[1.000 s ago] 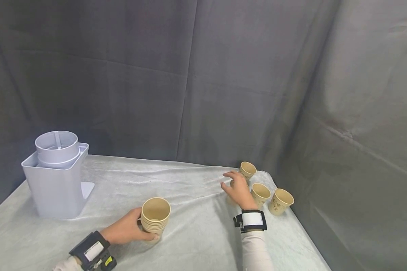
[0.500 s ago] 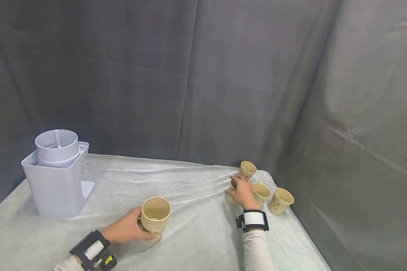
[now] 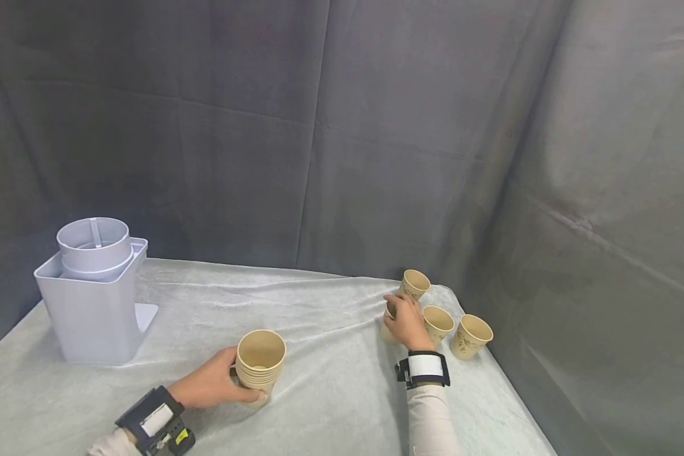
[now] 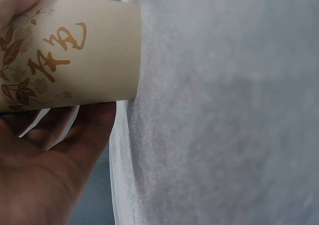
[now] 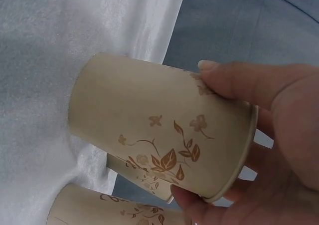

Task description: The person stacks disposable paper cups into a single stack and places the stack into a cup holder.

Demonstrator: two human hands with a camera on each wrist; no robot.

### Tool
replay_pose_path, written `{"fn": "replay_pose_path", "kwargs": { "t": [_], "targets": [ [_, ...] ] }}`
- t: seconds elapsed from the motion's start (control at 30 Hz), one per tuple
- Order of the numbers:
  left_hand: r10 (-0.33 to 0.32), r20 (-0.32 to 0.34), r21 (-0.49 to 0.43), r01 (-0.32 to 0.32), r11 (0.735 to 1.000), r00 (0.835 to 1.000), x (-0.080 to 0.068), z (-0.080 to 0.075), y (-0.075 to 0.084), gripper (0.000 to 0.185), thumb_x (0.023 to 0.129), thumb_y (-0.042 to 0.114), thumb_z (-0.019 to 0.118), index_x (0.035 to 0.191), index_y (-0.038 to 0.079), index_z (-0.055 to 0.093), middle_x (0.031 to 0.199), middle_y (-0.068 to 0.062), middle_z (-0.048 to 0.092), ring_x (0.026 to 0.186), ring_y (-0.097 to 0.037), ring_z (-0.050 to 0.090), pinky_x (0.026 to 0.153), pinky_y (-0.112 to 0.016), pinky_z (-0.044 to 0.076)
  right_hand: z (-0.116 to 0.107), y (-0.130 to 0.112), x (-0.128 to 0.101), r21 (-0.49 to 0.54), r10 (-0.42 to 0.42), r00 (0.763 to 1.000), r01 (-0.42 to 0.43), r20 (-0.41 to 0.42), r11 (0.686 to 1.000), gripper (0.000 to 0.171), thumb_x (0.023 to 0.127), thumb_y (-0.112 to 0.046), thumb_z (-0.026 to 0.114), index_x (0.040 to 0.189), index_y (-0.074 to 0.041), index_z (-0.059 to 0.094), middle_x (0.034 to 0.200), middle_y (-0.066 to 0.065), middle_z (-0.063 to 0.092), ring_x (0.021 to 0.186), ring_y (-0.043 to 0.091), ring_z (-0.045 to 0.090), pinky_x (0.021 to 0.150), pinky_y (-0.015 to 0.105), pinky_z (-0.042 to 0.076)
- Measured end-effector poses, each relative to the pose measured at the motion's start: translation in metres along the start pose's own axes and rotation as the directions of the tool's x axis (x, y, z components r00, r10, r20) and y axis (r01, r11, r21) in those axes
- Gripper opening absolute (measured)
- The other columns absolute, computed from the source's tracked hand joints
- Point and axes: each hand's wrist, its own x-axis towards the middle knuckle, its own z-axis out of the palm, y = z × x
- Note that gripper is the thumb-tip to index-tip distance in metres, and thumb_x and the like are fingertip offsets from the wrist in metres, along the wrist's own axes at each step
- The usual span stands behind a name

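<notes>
On the left, my left hand (image 3: 215,382) grips a nested stack of beige paper cups (image 3: 260,379), thumb and fingers on opposite sides. The stack's open mouth faces up. In the left wrist view, brown leaves and lettering mark the lowest cup (image 4: 94,50), whose base is at the cloth. Farther right, my right hand (image 3: 409,323) holds a single paper cup (image 5: 149,115) near its rim, thumb on one side and fingertips on the other. The hand hides most of that cup in the head view. Its base is against the cloth in the right wrist view.
Three more paper cups stand upright beside my right hand: one behind (image 3: 415,283), one just right of it (image 3: 437,323) and one farther right (image 3: 470,339). A white plastic holder (image 3: 94,323) with a round insert stands left on the cloth-covered table (image 3: 330,392). Grey curtains (image 3: 251,139) hang behind.
My right hand has moved slightly right, and its spread fingers have closed around the cup's rim. My left hand keeps the stack in the same place.
</notes>
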Motion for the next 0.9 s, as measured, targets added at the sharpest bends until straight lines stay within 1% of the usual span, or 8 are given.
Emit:
{"fn": "replay_pose_path", "kwargs": {
  "t": [0.2,0.4,0.63,0.8,0.9],
  "targets": [
    [-0.002,0.002,-0.006,0.002,1.0,1.0,0.0004,0.0002,-0.0002,0.068,0.08,0.028,0.088,0.137,0.008,0.057,0.123,-0.002,0.068,0.116,-0.009,0.061,0.101,-0.024,0.044,-0.001,0.0,-0.001,-0.022,0.021,1.0,-0.021,0.006,1.0,0.044,0.086,-0.005,0.074,0.129,-0.004,0.065,0.136,0.027,0.054,0.13,0.053,0.044,0.103,0.068,0.041],
    [-0.006,0.012,-0.027,0.006,1.0,1.0,0.0005,0.0,-0.001,0.069,0.08,0.027,0.087,0.139,0.006,0.055,0.125,-0.005,0.067,0.117,-0.01,0.061,0.101,-0.023,0.044,-0.0026,-0.0034,-0.0021,-0.012,0.027,1.0,-0.027,0.004,1.0,0.044,0.085,-0.007,0.076,0.128,-0.006,0.066,0.136,0.025,0.054,0.129,0.051,0.044,0.1,0.068,0.043],
    [-0.016,0.007,-0.017,0.016,1.0,1.0,0.0,-0.0001,-0.0021,0.07,0.08,0.028,0.088,0.139,0.008,0.056,0.126,-0.004,0.067,0.117,-0.01,0.061,0.101,-0.024,0.044,-0.0039,-0.0059,-0.0036,0.009,0.019,1.0,-0.019,-0.002,1.0,0.043,0.083,-0.009,0.078,0.125,-0.006,0.067,0.136,0.023,0.053,0.132,0.049,0.041,0.097,0.069,0.043],
    [-0.018,0.002,-0.004,0.018,1.0,1.0,0.0005,0.0004,-0.0027,0.069,0.08,0.03,0.088,0.139,0.011,0.056,0.125,-0.002,0.068,0.117,-0.009,0.061,0.101,-0.025,0.045,-0.0041,-0.0059,-0.0039,0.002,-0.006,1.0,0.006,-0.016,1.0,0.044,0.079,-0.008,0.082,0.121,-0.006,0.069,0.133,0.023,0.055,0.129,0.049,0.043,0.096,0.068,0.043],
    [-0.012,0.001,-0.006,0.012,1.0,1.0,0.0005,0.0005,-0.0027,0.068,0.08,0.029,0.088,0.138,0.01,0.056,0.125,-0.001,0.068,0.116,-0.008,0.061,0.101,-0.024,0.045,-0.0039,-0.007,-0.0038,-0.008,-0.006,1.0,0.006,-0.011,1.0,0.045,0.079,-0.008,0.083,0.122,-0.006,0.069,0.133,0.023,0.055,0.128,0.048,0.043,0.096,0.067,0.043]
  ]
}}
